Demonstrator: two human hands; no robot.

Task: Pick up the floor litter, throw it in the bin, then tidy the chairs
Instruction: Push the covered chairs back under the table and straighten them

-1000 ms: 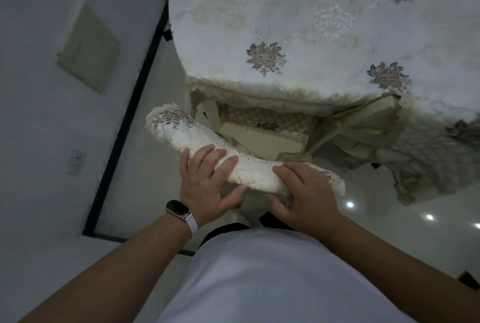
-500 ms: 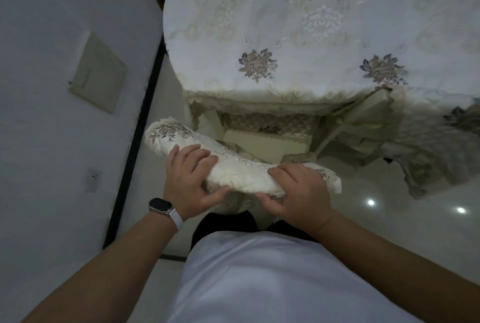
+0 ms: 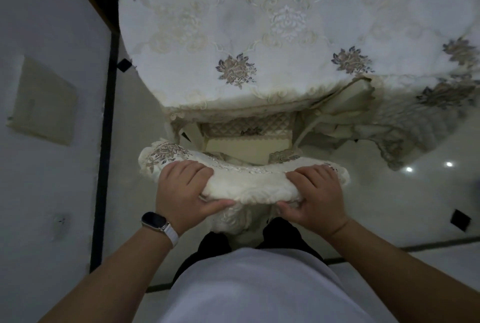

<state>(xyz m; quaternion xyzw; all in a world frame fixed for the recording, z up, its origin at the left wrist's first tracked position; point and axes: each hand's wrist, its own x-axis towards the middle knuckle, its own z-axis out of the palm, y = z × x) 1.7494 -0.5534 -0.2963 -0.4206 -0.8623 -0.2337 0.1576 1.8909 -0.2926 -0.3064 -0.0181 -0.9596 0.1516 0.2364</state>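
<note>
Head view looks down on the cream chair with an embroidered fabric cover (image 3: 249, 185). The left hand (image 3: 181, 190) and right hand (image 3: 314, 198) both grip its top edge, thumbs underneath. Its seat is partly tucked under the round table's flowered white tablecloth (image 3: 259, 37). To my eye, a careless shove could slide the loose cover off, or catch the cloth's hanging hem and drag it. The chair's legs are hidden and no bin or litter shows. Dim light muddles what looks like a second cream chair (image 3: 345, 104) alongside.

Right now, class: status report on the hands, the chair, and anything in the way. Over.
Hands: left hand and right hand grip the chair back. Its seat sits at the table edge. A second chair stands close right.
</note>
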